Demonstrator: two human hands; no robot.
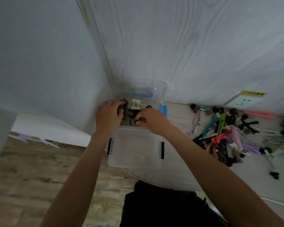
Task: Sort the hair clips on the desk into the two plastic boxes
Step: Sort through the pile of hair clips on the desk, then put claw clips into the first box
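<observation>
Two clear plastic boxes stand at the desk's left end. The far box (161, 91), with blue latches, holds several dark and cream claw clips. The near box (134, 163), with black latches, looks almost bare inside. My left hand (108, 115) reaches into the far box and grips a dark brown claw clip (125, 107). My right hand (152, 120) is over the same box, its fingers pinched on a small dark clip (142, 119). A large pile of mixed hair clips (233, 136) lies on the desk to the right.
A white wood-grain wall rises right behind the boxes. A wall socket (243, 100) with a yellow label sits above the clip pile. The desk edge curves near my body, with wooden floor (23, 177) to the left. A lone black clip (274, 175) lies near the front.
</observation>
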